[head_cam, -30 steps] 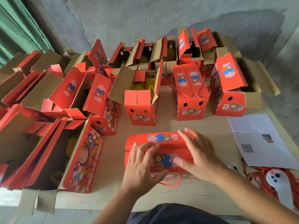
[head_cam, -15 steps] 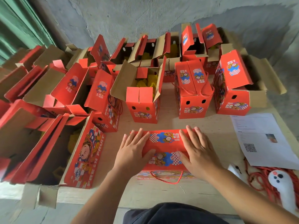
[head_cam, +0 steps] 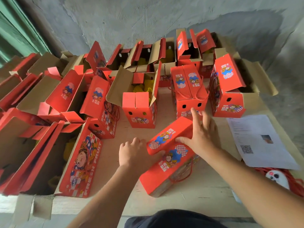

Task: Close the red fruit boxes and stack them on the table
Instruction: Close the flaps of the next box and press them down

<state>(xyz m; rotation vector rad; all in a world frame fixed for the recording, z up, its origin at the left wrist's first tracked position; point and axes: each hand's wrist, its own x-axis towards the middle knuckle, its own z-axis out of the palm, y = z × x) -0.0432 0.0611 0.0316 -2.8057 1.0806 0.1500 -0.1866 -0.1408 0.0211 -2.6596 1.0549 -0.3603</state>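
Fingers [head_cam: 201,119] of right hand [head_cam: 204,135]: spread and nearly straight, lying over the far end of the closed red box [head_cam: 167,160]; thumb pressed against the raised top flap [head_cam: 169,135]. Fingers [head_cam: 138,141] of left hand [head_cam: 134,153]: curled loosely, resting at the near left edge of the same flap; cannot tell if pinching the edge or only touching.

Closed red box: on the wooden counter [head_cam: 205,191], near the front edge, turned diagonally, far end toward the right; red cord handle [head_cam: 184,176] hanging on the near side. Top flap tilted up a little on the left.

Behind it, well apart: open box with yellow foam nets [head_cam: 139,104], flaps standing up. To the right of this one: shut box with cord handles [head_cam: 189,91], just beyond the right fingers. Many more open red boxes at left and back. Printed sheet with QR code [head_cam: 258,139] flat on the counter at right, near the right forearm.
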